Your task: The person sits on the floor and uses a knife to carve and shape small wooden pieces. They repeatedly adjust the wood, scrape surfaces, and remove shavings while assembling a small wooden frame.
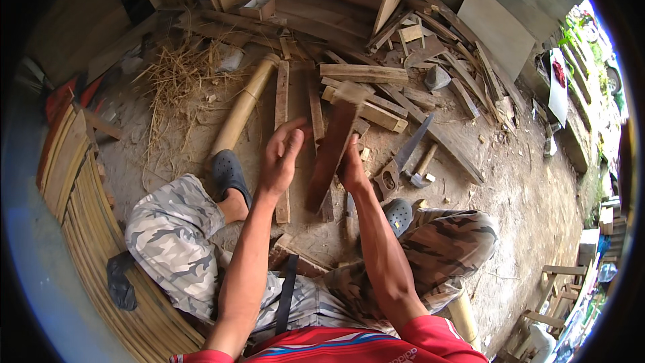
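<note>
My right hand (351,167) grips a short dark-brown wooden board (334,144) along its right side, holding it tilted above the ground between my knees. Just left of the board, my left hand (277,161) is raised with its fingers apart and slightly blurred, holding nothing. Under and beside the hands lie long narrow wooden strips (282,107). To the right of my right hand rest a handsaw (396,168) and a hammer (422,167) with a wooden handle. Another wooden-handled tool (350,220) lies between my legs, its head partly hidden by my right forearm.
A thick bamboo pole (245,104) lies ahead on the left, near loose straw (178,81). Scrap timber (366,72) and a grey stone (437,78) are scattered ahead and right. Long bamboo strips (101,222) and a black plastic bag (121,282) are at my left.
</note>
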